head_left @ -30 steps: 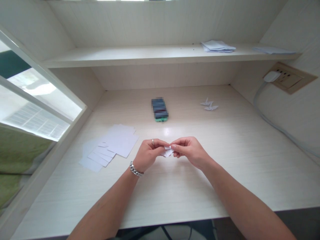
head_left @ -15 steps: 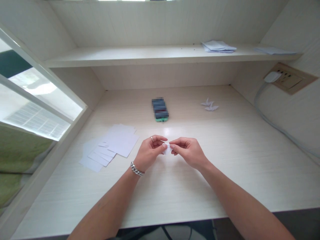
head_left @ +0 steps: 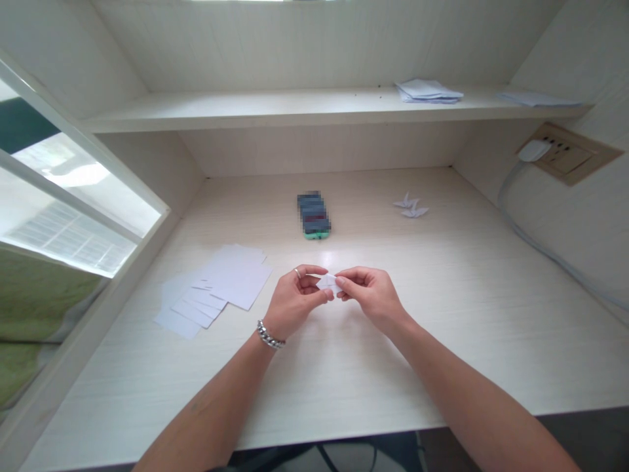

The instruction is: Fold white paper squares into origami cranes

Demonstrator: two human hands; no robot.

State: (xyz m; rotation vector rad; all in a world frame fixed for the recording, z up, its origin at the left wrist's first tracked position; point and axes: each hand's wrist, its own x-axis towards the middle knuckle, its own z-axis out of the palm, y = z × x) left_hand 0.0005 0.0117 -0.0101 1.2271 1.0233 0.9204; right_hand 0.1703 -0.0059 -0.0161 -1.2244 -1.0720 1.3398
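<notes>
A small piece of folded white paper (head_left: 328,282) is held just above the desk, between my two hands. My right hand (head_left: 372,294) pinches its right end between thumb and fingers. On the other side, my left hand (head_left: 297,296) curls its fingers around the left end, with the thumb lying below the paper's near edge. Where the left fingertips touch the paper is partly hidden. Two small folded white paper cranes (head_left: 413,208) rest farther back on the right. Loose white paper sheets (head_left: 238,272) lie overlapping to the left of my hands.
A blurred dark phone-like thing with a green edge (head_left: 317,235) lies beyond my hands. Paper stacks (head_left: 428,92) sit on the shelf (head_left: 236,108). A cable (head_left: 540,250) runs from the wall socket (head_left: 572,157) down the right side. A window (head_left: 73,177) stands at left.
The folded paper has turned and shows more of its face. My left thumb has shifted off it, towards me. The right hand keeps its pinch.
</notes>
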